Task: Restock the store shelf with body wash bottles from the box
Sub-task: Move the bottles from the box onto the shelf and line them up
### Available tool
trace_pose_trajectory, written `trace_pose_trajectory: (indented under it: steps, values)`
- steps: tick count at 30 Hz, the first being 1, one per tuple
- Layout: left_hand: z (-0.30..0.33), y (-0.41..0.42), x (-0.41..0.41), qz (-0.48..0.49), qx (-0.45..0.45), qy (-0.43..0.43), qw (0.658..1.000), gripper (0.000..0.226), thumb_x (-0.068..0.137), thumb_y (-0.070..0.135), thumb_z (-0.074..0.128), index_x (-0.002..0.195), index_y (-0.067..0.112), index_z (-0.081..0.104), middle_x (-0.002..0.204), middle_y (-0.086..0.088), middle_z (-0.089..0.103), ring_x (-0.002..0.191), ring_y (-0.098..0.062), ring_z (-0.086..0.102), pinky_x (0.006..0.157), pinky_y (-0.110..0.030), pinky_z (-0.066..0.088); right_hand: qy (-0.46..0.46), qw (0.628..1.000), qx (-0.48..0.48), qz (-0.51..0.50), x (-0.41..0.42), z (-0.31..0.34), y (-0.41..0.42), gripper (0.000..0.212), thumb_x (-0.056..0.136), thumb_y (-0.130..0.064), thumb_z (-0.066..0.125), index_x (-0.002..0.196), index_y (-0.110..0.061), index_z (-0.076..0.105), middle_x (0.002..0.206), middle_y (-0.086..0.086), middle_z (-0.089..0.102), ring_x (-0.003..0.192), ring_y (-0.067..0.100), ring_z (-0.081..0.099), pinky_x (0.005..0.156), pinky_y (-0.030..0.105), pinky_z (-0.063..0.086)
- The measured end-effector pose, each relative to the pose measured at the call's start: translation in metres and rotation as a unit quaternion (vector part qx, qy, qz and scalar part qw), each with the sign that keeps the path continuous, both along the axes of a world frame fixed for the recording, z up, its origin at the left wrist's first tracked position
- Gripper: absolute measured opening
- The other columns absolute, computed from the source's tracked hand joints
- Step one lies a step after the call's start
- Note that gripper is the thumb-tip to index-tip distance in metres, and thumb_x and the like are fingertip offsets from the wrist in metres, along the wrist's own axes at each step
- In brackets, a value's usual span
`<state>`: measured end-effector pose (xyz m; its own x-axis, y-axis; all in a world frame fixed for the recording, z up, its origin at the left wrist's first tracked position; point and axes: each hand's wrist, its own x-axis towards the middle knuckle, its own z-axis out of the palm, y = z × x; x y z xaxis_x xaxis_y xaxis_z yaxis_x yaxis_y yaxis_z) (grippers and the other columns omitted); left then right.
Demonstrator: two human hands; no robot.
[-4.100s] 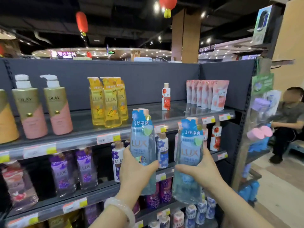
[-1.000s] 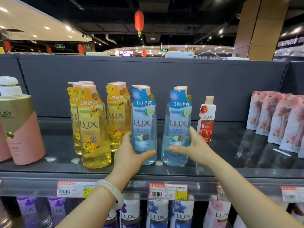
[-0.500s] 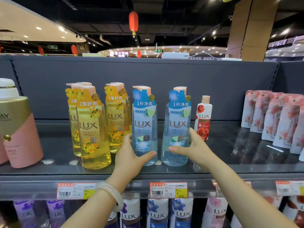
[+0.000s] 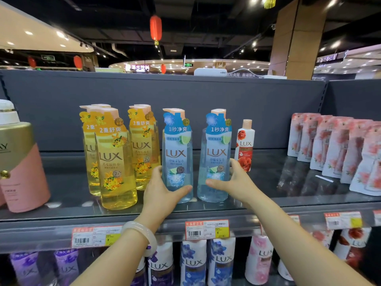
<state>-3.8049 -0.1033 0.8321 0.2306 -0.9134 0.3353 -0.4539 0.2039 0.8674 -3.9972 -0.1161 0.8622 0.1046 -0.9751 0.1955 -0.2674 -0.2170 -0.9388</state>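
Both blue bottles stand upright on the shelf (image 4: 268, 195) just right of the yellow bottles (image 4: 118, 162), the left hand (image 4: 162, 190) gripping the left bottle (image 4: 177, 157), the right hand (image 4: 237, 182) the right bottle (image 4: 215, 157), fingers curled around their lower bodies.

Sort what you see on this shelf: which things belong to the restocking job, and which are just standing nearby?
Job: left blue bottle, gripped by left hand; right blue bottle, gripped by right hand; top shelf.

Nearby: yellow bottles; small red bottle; pink pouches; pink-and-gold bottle.
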Motion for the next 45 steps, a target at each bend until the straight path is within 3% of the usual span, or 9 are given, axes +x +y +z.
trace_pose_trajectory:
  steps: [3,6,8,13,17,20,24,31,45]
  values:
    - [-0.001,0.0,0.002,-0.011,0.002,0.004,1.0,0.086,0.061,0.031,0.086,0.128,0.022,0.034,0.124,0.001,0.057,0.113,-0.02,0.057,0.095,-0.041,0.049,0.011,0.999,-0.021,-0.036,0.002,-0.003,0.011,0.077,0.071,-0.019,0.081,0.132,-0.024,0.033,0.107,-0.014,0.051,0.101,0.006,0.055,0.085,0.025,0.047]
    - [-0.001,0.006,0.001,-0.007,-0.019,-0.025,0.999,0.103,0.061,0.037,0.085,0.141,0.023,0.022,0.141,-0.001,0.041,0.133,-0.021,0.038,0.109,-0.045,0.036,0.038,0.993,-0.051,-0.096,0.006,-0.008,0.025,0.079,0.074,-0.023,0.079,0.137,-0.022,0.031,0.121,-0.007,0.048,0.109,0.009,0.048,0.09,0.025,0.039]
    - [-0.001,0.017,-0.001,0.022,-0.065,-0.053,0.996,0.101,0.067,0.037,0.081,0.144,0.017,0.02,0.146,-0.002,0.032,0.138,-0.02,0.028,0.114,-0.042,0.028,0.07,0.985,-0.077,-0.14,0.009,-0.01,0.036,0.077,0.076,-0.026,0.077,0.139,-0.019,0.032,0.131,-0.001,0.045,0.117,0.011,0.045,0.094,0.023,0.035]
    - [-0.022,0.054,0.005,0.034,-0.215,-0.103,0.971,0.071,0.072,0.018,0.079,0.131,0.004,0.043,0.129,-0.009,0.047,0.124,-0.02,0.039,0.105,-0.023,0.025,0.163,0.956,-0.164,-0.18,0.03,-0.018,0.068,0.055,0.083,-0.022,0.069,0.131,-0.016,0.044,0.127,0.0,0.048,0.12,0.015,0.046,0.101,0.027,0.037]
    - [-0.064,0.087,0.029,0.015,-0.221,-0.141,0.965,0.062,0.072,0.026,0.073,0.124,0.002,0.049,0.119,-0.001,0.049,0.113,-0.016,0.043,0.099,-0.019,0.028,0.267,0.943,-0.177,-0.089,0.068,-0.037,0.094,0.043,0.087,-0.023,0.063,0.127,-0.014,0.048,0.125,0.002,0.049,0.12,0.018,0.044,0.103,0.028,0.035]
    - [-0.093,0.109,0.058,0.038,-0.127,-0.17,0.976,0.057,0.07,0.023,0.077,0.12,0.007,0.053,0.118,-0.007,0.056,0.111,-0.024,0.049,0.098,-0.027,0.033,0.366,0.919,-0.149,0.0,0.105,-0.056,0.111,0.045,0.087,-0.027,0.062,0.127,-0.014,0.047,0.128,0.005,0.046,0.121,0.024,0.041,0.102,0.033,0.035]
    - [-0.12,0.148,0.095,0.061,0.048,-0.258,0.963,0.064,0.07,0.026,0.077,0.127,0.013,0.05,0.131,-0.007,0.047,0.122,-0.027,0.044,0.101,-0.033,0.035,0.461,0.874,-0.105,0.115,0.145,-0.085,0.141,0.051,0.087,-0.026,0.061,0.132,-0.01,0.043,0.134,0.008,0.041,0.125,0.03,0.036,0.102,0.037,0.033]
    - [-0.171,0.281,0.137,0.138,0.246,-0.27,0.921,0.063,0.079,0.034,0.065,0.134,0.018,0.037,0.139,-0.003,0.033,0.129,-0.026,0.035,0.103,-0.032,0.033,0.494,0.824,-0.054,0.271,0.209,-0.155,0.229,0.053,0.086,-0.032,0.061,0.131,-0.012,0.042,0.135,0.01,0.04,0.126,0.031,0.036,0.103,0.041,0.036]
    - [-0.199,0.52,0.326,0.315,0.4,-0.159,0.846,0.064,0.079,0.032,0.069,0.133,0.014,0.04,0.137,-0.012,0.038,0.127,-0.034,0.036,0.103,-0.039,0.036,0.548,0.707,-0.064,0.443,0.413,-0.226,0.378,0.056,0.085,-0.038,0.063,0.129,-0.008,0.042,0.132,0.018,0.043,0.124,0.037,0.042,0.097,0.043,0.042]
